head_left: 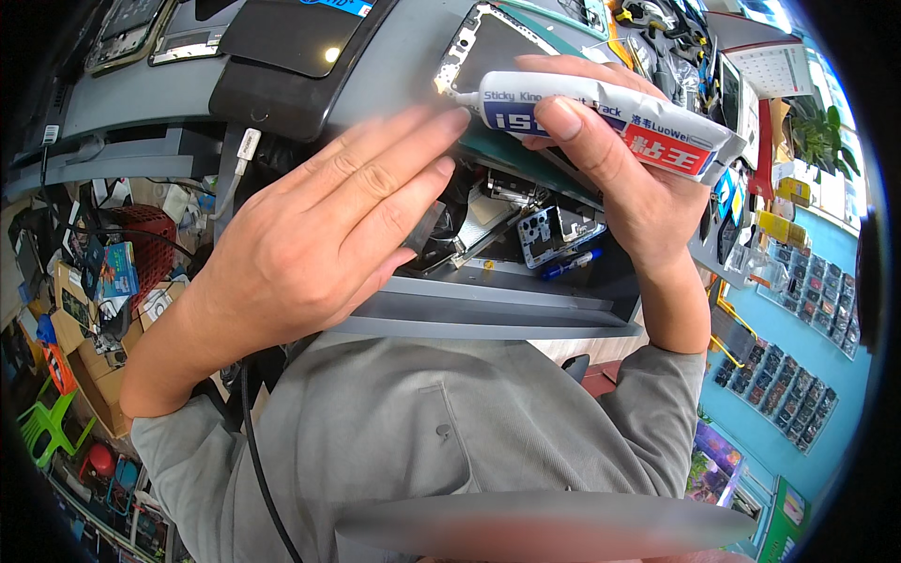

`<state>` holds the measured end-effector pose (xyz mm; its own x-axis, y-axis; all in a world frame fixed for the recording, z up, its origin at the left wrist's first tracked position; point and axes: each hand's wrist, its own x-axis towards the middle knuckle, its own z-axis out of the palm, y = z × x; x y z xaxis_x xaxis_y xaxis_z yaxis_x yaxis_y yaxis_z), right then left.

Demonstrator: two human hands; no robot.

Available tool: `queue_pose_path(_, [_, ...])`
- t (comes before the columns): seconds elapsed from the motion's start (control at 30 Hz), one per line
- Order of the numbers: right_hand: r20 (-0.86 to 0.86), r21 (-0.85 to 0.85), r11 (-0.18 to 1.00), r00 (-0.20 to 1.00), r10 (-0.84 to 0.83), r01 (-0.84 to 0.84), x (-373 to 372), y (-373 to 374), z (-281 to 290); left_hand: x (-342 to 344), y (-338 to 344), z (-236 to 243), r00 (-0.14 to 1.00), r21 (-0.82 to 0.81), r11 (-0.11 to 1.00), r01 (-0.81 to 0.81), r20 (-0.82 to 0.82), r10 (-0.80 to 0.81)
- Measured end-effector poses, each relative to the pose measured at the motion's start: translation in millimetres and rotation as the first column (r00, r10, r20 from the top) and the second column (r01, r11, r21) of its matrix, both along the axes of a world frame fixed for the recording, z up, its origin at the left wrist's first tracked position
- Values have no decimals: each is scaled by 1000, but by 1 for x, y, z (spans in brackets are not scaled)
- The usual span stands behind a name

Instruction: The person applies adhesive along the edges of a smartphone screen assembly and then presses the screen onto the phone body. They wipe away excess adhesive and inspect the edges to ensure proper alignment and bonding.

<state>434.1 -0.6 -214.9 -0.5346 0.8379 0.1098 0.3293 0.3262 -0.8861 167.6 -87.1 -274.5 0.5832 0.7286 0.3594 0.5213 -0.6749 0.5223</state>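
R hand: white/blue/red tube pinched btwn thumb + fingers, above drawer's far side, nozzle aimed L at phone frame. My L hand: fingers straight, narrow gaps, nothing visibly held. Prob. adhesive step; next needs steady nozzle, light squeeze. Can't tell tip contact; L fingertips blurred, R fingers part hidden.

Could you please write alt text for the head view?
A right hand holds a white, blue and red tube over a grey workbench, its nozzle by a corner of a flat, frame-like part. The left hand, fingers extended, is near the nozzle. Below, an open drawer holds electronic parts and a blue pen.
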Motion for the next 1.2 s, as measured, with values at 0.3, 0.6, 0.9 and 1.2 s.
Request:
queue_pose_path(0.3, [19, 44, 999, 999, 26, -27, 4, 3, -2, 0, 1, 2, 1000, -4, 1000, 3, -2, -3])
queue_pose_path(0.6, [45, 44, 999, 999, 17, -19, 6, 2, -1, 0, 0, 2, 1000, -16, 1000, 3, -3, -3])
queue_pose_path(0.9, [77, -1, 1000, 997, -12, 12, 8, -2, 4, 1, 0, 3, 1000, -27, 1000, 0, -8, 0])
queue_pose_path(1.2, [71, 71, 997, 997, -4, -1, 12, -1, 1, 1, 0, 4, 1000, -26, 1000, 3, -17, -4])
